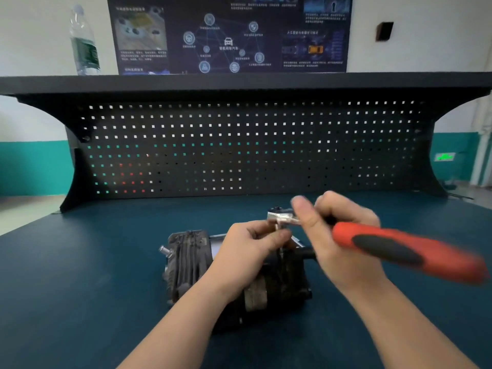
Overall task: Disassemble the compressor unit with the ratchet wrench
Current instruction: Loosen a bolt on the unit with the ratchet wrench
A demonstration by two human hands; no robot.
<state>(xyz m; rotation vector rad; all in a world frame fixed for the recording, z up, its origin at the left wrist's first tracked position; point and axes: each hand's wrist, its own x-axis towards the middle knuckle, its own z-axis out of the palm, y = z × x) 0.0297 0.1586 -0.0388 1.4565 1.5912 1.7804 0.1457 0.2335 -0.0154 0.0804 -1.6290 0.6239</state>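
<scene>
The dark, ribbed metal compressor unit (186, 265) lies on the blue workbench (80, 288), partly hidden by my arms. My right hand (338, 235) grips the ratchet wrench (394, 246) near its silver head (279, 217); the red and black handle sticks out to the right, blurred. My left hand (247, 251) is above the compressor, and its fingertips pinch the socket or extension just under the wrench head. The bolt beneath is hidden by my fingers.
A black perforated tool panel (239, 145) stands at the back of the bench under a dark shelf (239, 81). A clear water bottle (83, 43) stands on the shelf at the left. A dark poster (229, 35) hangs on the wall.
</scene>
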